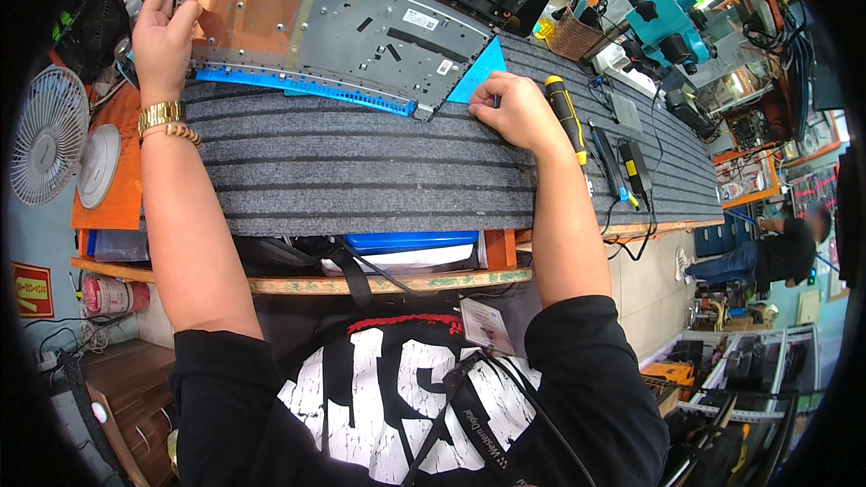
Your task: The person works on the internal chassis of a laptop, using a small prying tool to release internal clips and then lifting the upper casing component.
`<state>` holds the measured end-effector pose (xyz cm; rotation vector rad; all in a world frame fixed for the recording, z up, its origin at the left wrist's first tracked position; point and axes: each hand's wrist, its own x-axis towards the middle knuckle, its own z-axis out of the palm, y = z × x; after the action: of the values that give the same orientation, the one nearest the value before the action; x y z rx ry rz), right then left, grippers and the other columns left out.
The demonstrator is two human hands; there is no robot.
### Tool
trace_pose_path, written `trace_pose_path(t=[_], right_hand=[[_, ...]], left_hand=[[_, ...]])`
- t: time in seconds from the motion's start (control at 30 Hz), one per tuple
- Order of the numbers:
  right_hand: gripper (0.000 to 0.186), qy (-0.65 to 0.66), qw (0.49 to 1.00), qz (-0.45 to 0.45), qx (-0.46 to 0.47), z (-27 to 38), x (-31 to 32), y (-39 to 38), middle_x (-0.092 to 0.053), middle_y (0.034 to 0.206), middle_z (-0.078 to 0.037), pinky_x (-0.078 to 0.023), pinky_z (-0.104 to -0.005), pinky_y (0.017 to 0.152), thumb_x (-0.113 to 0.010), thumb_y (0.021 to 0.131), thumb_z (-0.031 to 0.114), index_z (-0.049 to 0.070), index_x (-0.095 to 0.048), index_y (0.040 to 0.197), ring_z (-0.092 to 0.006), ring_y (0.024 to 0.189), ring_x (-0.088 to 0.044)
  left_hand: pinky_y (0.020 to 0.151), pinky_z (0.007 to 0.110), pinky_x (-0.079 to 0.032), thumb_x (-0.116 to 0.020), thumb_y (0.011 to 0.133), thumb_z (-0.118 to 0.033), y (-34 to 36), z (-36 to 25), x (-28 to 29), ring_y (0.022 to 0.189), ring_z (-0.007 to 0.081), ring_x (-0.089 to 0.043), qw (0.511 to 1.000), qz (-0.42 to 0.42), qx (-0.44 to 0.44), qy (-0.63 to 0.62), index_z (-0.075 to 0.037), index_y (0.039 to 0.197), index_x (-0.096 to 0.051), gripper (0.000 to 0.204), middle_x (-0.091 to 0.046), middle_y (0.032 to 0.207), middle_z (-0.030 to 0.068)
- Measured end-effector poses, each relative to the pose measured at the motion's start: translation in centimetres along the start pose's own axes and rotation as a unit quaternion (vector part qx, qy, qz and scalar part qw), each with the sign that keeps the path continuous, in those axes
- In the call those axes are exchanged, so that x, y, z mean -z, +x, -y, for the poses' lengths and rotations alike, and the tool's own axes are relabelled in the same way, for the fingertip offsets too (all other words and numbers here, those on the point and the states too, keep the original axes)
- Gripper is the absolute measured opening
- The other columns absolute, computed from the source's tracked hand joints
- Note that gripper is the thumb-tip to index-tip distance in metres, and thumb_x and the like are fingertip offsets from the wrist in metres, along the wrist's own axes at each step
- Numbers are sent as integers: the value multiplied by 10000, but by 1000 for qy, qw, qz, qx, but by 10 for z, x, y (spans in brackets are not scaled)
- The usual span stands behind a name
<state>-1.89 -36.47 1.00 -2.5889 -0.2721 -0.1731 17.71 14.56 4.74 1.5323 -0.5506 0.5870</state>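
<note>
From the head view, a big grey laptop panel [379,32] lies on the far left part of the bench [361,185], inner side up, with a coppery patch at its left end. The left hand [167,41] has a grip on its left edge, thumb on the face. The right hand [516,108] is just beside the near right corner, fingertips pinched on what looks like the tip of a blue film [480,70]. More blue shows along the panel's near edge.

Progress-wise, I'd call it partway: the panel is separate and bare-looking, but the film isn't clear of it, so that part seems unfinished. Can't see the panel's underside, so no idea how much is stuck there.

As for containers, there's a woven cup [570,41] at the far right with some slim bits standing in it, too small to ID. The shelf [406,283] under the bench has a blue box [410,242], something white below it and some dark stuff to the left. A yellow-and-black screwdriver [565,113] lies right of the right hand.
</note>
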Motion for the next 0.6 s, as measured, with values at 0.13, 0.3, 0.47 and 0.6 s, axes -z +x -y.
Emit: trace_pose_path(t=[0.13,0.3,0.47,0.6], right_hand=[[133,-14,1000,20,-11,-2,-4,1,-760,977,-148,-622,-435,877,-831,955,124,14,-837,1027,-319,895,-752],[158,-15,1000,10,12,-4,-2,-2,-727,965,-125,-585,-387,806,-824,1013,129,-20,-795,1056,-230,851,-700],[178,39,996,-71,-36,-8,2,3,-749,1019,-129,-598,-393,848,-816,1035,142,-30,-809,1081,-250,902,-728],[162,39,986,-158,-33,-15,-5,13,-763,1053,-119,-608,-391,864,-819,1025,124,-17,-833,1103,-248,916,-739]], left_hand=[[1062,291,-559,-678,1107,-16,0,0,0,1215,133,-728,1000,-3,4,-5,71,1599,-584,509,-785,1440,102],[1075,292,-561,-680,1106,-15,1,1,1,1229,135,-733,1000,4,3,-6,75,1609,-572,522,-784,1452,109],[1066,292,-562,-676,1108,-10,1,4,3,1223,130,-732,1000,5,11,-7,78,1611,-571,521,-784,1447,107],[1065,290,-560,-673,1109,-3,2,5,5,1233,134,-729,1000,5,4,2,78,1606,-574,513,-781,1448,110]])
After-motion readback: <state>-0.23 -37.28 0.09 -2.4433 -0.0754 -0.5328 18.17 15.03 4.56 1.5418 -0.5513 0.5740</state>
